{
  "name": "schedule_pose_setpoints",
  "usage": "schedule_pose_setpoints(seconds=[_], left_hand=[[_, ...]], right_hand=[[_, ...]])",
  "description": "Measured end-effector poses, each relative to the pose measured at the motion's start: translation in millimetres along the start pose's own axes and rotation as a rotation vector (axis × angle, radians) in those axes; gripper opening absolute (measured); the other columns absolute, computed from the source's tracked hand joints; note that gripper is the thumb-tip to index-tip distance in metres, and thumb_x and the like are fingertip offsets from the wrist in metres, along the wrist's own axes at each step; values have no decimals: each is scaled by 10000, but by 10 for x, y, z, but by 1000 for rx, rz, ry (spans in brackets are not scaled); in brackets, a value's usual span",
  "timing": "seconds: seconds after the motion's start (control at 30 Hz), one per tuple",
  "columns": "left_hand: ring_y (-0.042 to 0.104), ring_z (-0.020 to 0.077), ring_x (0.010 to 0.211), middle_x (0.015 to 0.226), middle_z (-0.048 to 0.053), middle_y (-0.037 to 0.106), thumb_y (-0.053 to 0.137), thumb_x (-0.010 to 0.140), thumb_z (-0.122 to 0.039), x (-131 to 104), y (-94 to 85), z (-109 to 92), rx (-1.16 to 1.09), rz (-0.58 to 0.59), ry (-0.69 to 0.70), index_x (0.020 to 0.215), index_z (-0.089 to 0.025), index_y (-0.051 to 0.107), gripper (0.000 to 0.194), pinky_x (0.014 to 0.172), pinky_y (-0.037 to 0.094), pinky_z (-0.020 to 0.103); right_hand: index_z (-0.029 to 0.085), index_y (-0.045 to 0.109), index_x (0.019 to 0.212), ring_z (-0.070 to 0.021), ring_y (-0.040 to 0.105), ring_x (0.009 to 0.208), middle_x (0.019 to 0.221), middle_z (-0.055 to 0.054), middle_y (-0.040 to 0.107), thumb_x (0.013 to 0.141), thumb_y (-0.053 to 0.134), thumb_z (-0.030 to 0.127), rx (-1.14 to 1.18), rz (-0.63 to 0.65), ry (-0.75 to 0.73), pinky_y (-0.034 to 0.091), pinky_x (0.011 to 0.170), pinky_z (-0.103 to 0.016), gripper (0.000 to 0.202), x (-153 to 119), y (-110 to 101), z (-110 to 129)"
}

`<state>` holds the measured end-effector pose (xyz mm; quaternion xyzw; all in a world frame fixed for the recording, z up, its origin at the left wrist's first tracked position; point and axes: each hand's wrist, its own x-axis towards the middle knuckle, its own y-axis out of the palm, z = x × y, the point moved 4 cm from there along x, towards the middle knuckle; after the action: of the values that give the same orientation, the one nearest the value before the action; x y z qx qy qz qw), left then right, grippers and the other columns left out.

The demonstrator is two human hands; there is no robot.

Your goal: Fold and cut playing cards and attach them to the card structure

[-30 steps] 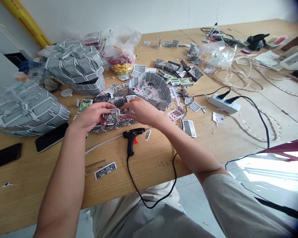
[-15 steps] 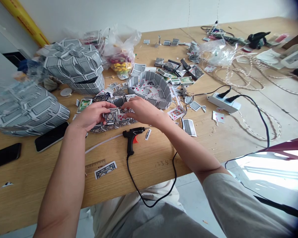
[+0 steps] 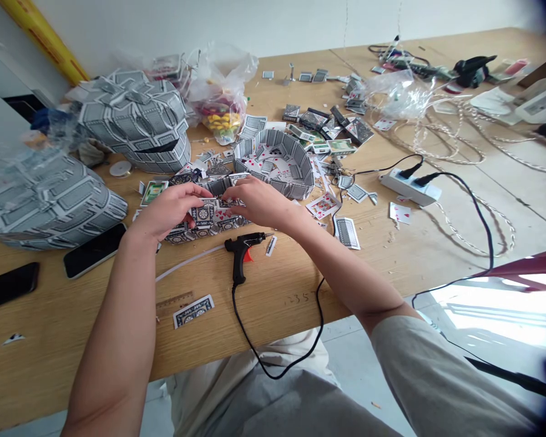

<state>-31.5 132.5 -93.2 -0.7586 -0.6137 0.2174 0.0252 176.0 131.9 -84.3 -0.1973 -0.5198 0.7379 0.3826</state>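
Note:
My left hand [image 3: 173, 209] grips the left end of a box made of folded playing cards [image 3: 209, 232] with black-and-white patterned backs. Thumb and fingers close around a card at its upper edge. From the right, my right hand [image 3: 257, 199] pinches the same box near its top, its fingertips partly hidden behind the card edge. Red hearts show on a card face [image 3: 221, 213] between the hands. Just in front of the box lies a black glue gun [image 3: 239, 252] with a red trigger, its nozzle pointing right. A cut card strip [image 3: 271, 246] is beside the nozzle.
An open card-built tray [image 3: 300, 173] stands behind my right hand. Two large card-covered baskets [image 3: 134, 115] are at the left, near two phones [image 3: 93, 250]. A power strip [image 3: 409, 187] sits right, with the glue gun's cable [image 3: 255, 355] looping over the table's front edge.

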Motion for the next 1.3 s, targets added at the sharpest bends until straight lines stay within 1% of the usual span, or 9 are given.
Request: schedule_pose_setpoints(seconds=[0.13,0.33,0.47,0.63,0.8,1.0,1.1,1.2,1.3], left_hand=[[593,207,743,925,80,673,753,773,-255,-9,7,-13,21,2,-4,929,-211,837,183,482,457,252],[568,174,643,901,76,684,781,783,-269,-1,4,-6,33,5,-7,945,-197,839,186,483,444,269],[556,164,617,900,73,680,776,788,-281,6,3,13,50,9,-15,956,-198,839,197,475,447,278],[557,166,648,925,70,672,774,783,-304,0,-1,10,81,10,-11,981,-198,845,236,463,466,273],[575,182,718,929,81,656,798,764,-306,-6,-13,9,18,15,-21,988,-185,843,258,452,455,243],[576,182,717,912,80,659,796,737,-301,-10,-39,9,15,3,-35,973,-183,840,267,434,448,222],[531,163,640,827,57,635,765,702,-282,-6,-60,7,39,-34,-45,918,-194,831,242,394,390,210],[498,161,604,750,49,611,744,681,-267,-3,-114,13,53,-84,-52,868,-203,834,217,376,341,202],[507,158,599,745,58,635,756,667,-248,-21,-229,8,17,-132,-46,849,-194,835,206,377,327,196]], right_hand=[[157,808,1341,-308,681,1153,1178,-154,786,1052,746,237,11,3,0,484,938,-388,307,5,10,-7],[162,824,1303,-312,682,1140,1158,-158,789,1040,759,236,22,1,9,484,941,-394,281,18,35,-15],[161,829,1288,-315,678,1152,1167,-157,795,1041,748,217,16,-7,-2,481,963,-394,266,31,62,-35],[143,826,1291,-329,671,1190,1177,-167,802,1052,719,209,31,-6,-29,480,983,-401,270,37,81,-63],[125,819,1284,-301,681,1154,1173,-159,808,1047,724,215,38,-15,-37,463,1034,-390,270,47,66,-43],[96,782,1281,-285,692,1086,1161,-157,816,1068,712,236,58,5,-52,440,1059,-400,264,52,90,8],[101,736,1327,-281,687,1057,1107,-152,817,1086,700,246,51,-4,-47,429,1076,-416,284,43,109,36],[99,707,1336,-307,676,1106,1149,-176,804,1090,692,242,48,-39,-43,433,1079,-440,285,48,137,74],[117,690,1305,-304,680,1149,1203,-173,786,1096,676,240,207,-123,-95,468,1061,-437,244,62,162,140]])
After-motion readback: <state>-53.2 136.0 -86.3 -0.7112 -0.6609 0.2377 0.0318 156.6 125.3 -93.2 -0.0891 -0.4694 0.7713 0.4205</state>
